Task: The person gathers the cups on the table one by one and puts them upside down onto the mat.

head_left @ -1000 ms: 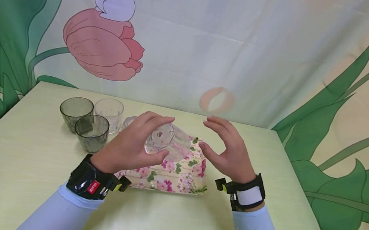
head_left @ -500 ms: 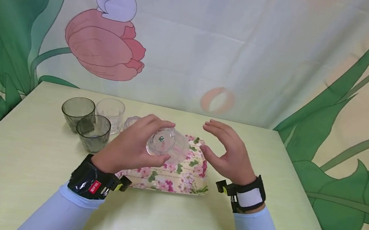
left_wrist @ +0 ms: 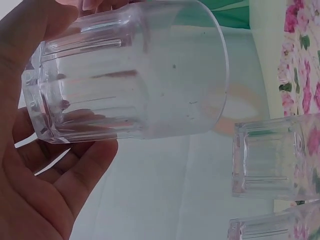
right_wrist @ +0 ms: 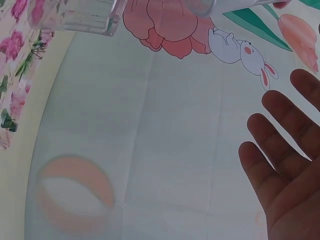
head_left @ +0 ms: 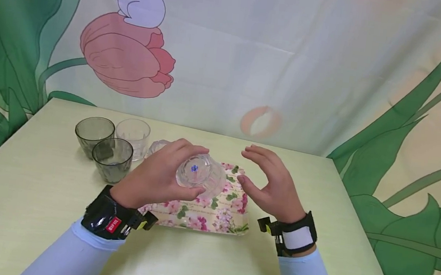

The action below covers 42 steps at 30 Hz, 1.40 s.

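I am grasping a clear, faceted glass tumbler (head_left: 196,171) in my left hand (head_left: 160,173), thumb and fingers gripping it around the base. I am holding it tilted above the tray, its base facing me with a small blue mark showing at the centre, its mouth pointing away. My right hand (head_left: 273,185) is holding nothing: it is hovering just beside the tumbler, fingers spread and apart from the glass.

Below, a rectangular cream tray with pink flowers and green leaves (head_left: 195,222) is lying on the pale wooden tabletop (head_left: 15,205). Two clear tumblers, one (left_wrist: 267,160) beside the other (left_wrist: 265,225), are standing upside down on it in the left wrist view. To the tray's left, two smoky grey glass cups, one (head_left: 93,133) behind the other (head_left: 112,159), are standing upright near an upright clear glass cup (head_left: 133,137).
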Tool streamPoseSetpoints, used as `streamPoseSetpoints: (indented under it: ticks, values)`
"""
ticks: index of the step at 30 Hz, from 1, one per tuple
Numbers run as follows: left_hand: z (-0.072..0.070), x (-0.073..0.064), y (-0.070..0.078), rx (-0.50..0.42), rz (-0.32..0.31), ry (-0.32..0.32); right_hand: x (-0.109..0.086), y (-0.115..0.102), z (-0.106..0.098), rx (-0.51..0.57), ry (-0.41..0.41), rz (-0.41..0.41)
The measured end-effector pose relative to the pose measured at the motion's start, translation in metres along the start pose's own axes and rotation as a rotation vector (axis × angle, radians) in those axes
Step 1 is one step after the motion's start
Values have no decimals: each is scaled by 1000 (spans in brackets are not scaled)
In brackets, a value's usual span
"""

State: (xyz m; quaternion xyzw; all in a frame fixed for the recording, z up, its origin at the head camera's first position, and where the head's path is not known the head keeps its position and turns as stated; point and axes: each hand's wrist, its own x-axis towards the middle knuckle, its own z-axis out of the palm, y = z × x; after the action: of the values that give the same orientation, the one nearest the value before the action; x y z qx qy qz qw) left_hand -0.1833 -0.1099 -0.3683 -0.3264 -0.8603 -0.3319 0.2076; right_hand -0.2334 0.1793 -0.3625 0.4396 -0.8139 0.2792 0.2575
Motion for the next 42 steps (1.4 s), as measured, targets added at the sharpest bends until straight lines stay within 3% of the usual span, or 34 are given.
streamPoseSetpoints:
  ticks: [11, 27, 42]
  values:
    - [4, 4, 3, -20, -57, -29, 1, 0, 0, -1, 17, 14]
    - [15, 21, -4, 12, -79, -103, -2, 0, 0, -2, 17, 27]
    - [20, 31, -7, 18, -91, -124, -1, 1, -1, 1, 33, 32]
